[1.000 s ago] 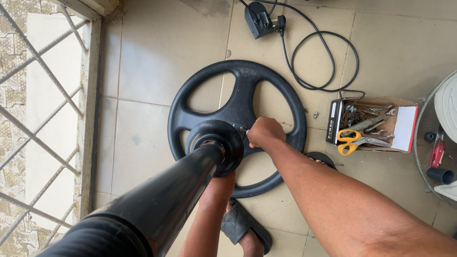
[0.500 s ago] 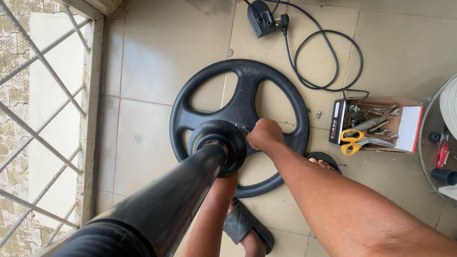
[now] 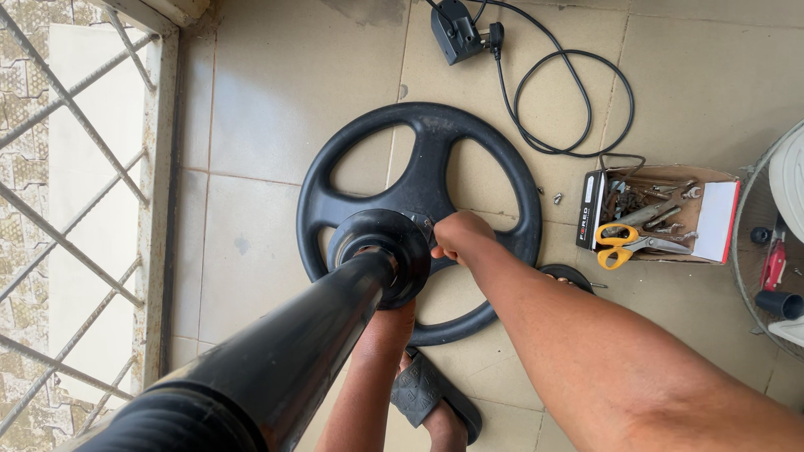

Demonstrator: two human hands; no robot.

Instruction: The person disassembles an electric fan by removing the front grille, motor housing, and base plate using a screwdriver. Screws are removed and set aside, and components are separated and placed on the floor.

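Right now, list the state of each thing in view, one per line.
Round black fan base: flat on the tiled floor.
Black pole: standing in the base collar.
Right hand: closed at the collar's edge.
Left hand: hidden behind the pole.
Cardboard box: open, holding tools.
Yellow-handled scissors: closed, in the box.
Power cord: loosely coiled, unplugged.
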